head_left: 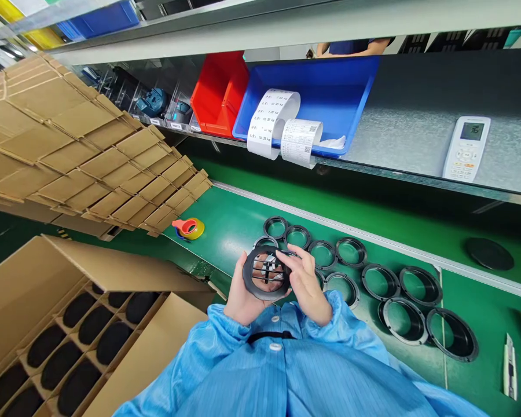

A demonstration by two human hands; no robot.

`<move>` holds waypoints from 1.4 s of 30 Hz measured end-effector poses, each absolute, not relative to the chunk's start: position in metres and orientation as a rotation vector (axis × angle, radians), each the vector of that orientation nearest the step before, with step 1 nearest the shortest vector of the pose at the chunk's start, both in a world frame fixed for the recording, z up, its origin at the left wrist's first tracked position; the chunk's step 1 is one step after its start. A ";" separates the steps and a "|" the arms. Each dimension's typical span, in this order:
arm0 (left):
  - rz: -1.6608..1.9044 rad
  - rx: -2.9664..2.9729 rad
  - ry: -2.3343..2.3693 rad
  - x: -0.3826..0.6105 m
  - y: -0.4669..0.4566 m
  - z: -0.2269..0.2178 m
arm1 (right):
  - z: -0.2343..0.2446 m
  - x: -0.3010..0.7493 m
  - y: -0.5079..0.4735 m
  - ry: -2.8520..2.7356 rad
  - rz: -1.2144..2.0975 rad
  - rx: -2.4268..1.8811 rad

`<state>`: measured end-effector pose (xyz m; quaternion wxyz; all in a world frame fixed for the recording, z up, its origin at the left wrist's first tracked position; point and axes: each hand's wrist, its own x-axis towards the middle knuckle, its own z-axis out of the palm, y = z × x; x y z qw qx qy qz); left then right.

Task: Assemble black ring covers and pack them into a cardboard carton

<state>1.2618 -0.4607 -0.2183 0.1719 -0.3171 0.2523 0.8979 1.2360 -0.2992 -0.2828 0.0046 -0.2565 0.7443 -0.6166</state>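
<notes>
A round black vent grille with thin crossbars is held up in front of my blue smock. My left hand grips its left and lower rim. Over the right side of the rim lies my right hand, with its fingertips touching the top edge; its thumb is partly hidden. Past my hands, several black rings lie spread over the green table. One of the rings sits just behind the grille, partly covered by it.
An open carton with black round parts in dividers stands at left, below stacked cardboard dividers. A tape roll and a utility knife lie on the table. The shelf holds red and blue bins and a remote control.
</notes>
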 end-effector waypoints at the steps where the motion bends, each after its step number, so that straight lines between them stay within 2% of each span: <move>1: 2.547 -0.958 0.733 1.262 -0.462 -0.223 | -0.290 1.238 -0.303 2.386 -1.840 -0.888; 4: 2.495 -1.198 0.750 1.264 -0.470 -0.245 | -0.314 1.246 -0.312 2.406 -1.475 -1.169; 6: 2.405 -1.261 0.725 1.268 -0.476 -0.261 | -0.327 1.248 -0.316 2.338 -1.326 -1.205; 13: 2.386 -1.168 0.810 1.278 -0.474 -0.283 | -0.336 1.227 -0.336 2.013 -1.232 -0.959; 18: 2.341 -1.118 0.913 1.277 -0.491 -0.305 | -0.347 1.220 -0.364 1.913 -1.224 -0.976; 22: 1.953 -1.312 1.552 1.252 -0.530 -0.353 | -0.367 1.216 -0.373 2.140 -1.334 -0.659; 25: 1.740 -1.437 1.883 1.216 -0.561 -0.391 | -0.380 1.212 -0.368 2.347 -1.261 -0.439; 31: 1.728 -1.269 2.014 1.178 -0.596 -0.433 | -0.383 1.212 -0.368 2.561 -0.977 -0.439; 36: 1.745 -1.271 2.023 1.196 -0.623 -0.441 | -0.379 1.202 -0.410 2.675 -0.759 -0.539; 42: 1.941 -1.341 1.898 1.215 -0.656 -0.439 | -0.388 1.171 -0.491 2.636 -0.551 -0.840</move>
